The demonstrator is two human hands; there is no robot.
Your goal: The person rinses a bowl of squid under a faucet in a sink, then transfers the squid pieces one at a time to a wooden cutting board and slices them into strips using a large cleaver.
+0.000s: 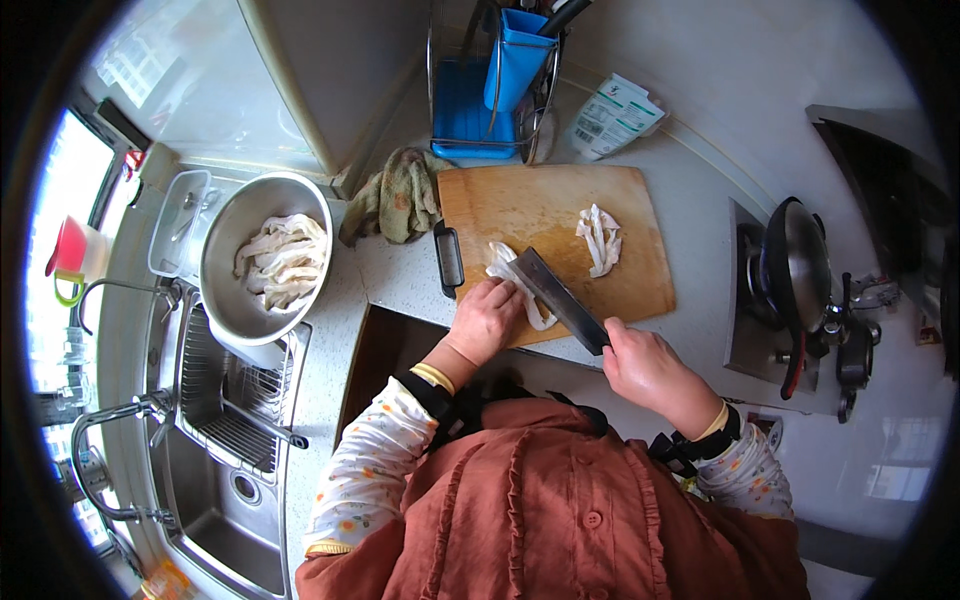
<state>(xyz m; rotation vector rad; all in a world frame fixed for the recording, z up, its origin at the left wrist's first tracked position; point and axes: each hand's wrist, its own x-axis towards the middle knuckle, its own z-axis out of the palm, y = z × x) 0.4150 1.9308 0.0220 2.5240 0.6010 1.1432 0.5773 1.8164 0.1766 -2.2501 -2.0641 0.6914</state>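
My left hand [487,319] presses a pale, limp strip of raw food, probably offal [501,256], onto a wooden cutting board [517,202], fingers bunched on it. In my right hand [652,371] is the handle of a dark-bladed cleaver [562,300]. The blade slants across the strip, just right of my left fingertips, hiding part of it. Whether the edge has cut through cannot be seen. Further right on the board lies a small heap of pale pieces [600,240]. Several similar strips [289,259] rest in a steel bowl [232,217] to the left.
A crumpled cloth [405,199] touches the board's far left corner. Behind stand a wire rack with a blue holder [517,71] and a printed plastic pouch [619,120]. A lidded wok [806,255] sits on the stove at right; a steel sink [217,525] is at left.
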